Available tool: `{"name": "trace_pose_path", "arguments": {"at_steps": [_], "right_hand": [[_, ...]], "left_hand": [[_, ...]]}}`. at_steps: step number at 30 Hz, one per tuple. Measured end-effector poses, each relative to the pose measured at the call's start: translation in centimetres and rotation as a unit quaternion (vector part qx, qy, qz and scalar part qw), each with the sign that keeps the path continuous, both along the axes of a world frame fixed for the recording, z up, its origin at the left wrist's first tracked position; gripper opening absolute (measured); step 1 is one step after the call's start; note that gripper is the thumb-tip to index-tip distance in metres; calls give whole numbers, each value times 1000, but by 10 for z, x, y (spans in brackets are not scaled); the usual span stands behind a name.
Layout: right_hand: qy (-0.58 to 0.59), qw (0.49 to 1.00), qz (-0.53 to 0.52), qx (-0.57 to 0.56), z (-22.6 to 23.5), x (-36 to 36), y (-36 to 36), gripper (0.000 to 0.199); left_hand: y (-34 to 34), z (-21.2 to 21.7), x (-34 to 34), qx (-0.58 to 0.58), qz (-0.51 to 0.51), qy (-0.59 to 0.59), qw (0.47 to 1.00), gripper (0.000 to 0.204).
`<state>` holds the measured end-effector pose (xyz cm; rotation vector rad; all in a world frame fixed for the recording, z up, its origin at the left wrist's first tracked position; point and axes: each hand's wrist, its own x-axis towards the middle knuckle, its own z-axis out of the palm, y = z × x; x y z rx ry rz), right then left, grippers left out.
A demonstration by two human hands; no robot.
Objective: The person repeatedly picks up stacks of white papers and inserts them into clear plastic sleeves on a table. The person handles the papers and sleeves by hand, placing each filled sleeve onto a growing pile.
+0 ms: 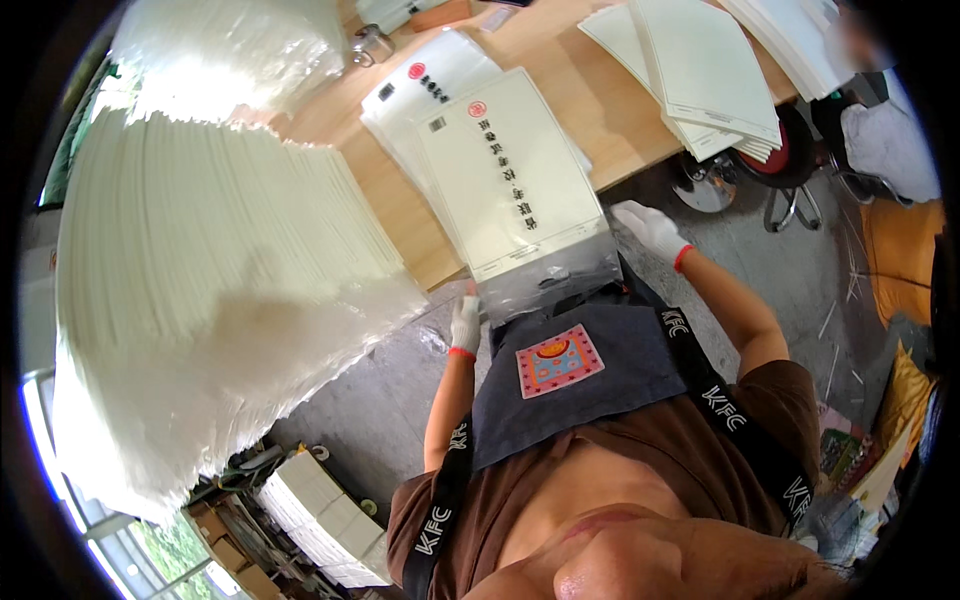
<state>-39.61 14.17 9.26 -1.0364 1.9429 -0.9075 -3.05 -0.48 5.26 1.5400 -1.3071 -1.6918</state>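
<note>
A cream printed paper envelope lies at the table's near edge. A clear plastic bag sticks out past its lower end, over the edge toward my apron. At the bag's lower left corner, my left hand, in a white glove with a red cuff, pinches the edge; its fingers are partly hidden. My right hand, gloved the same way, is beside the bag's right edge with its fingers stretched out; whether the fingertips touch the plastic, I cannot tell. Beneath and behind the envelope lie similar printed pieces in clear plastic.
A tall stack of cream envelopes wrapped in film rises at the left. More cream envelopes are fanned at the table's right. A small glass jar stands at the back. A round stool is at the right.
</note>
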Motion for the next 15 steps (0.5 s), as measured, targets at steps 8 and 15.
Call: {"name": "trace_pose_path", "arguments": {"at_steps": [8, 15], "right_hand": [[-615, 768, 5, -179, 22, 91, -65, 44], [-496, 799, 167, -296, 215, 76, -165, 42]], "left_hand": [[-23, 283, -85, -457, -269, -149, 834, 18], [11, 447, -17, -666, 72, -143, 729, 26]]}}
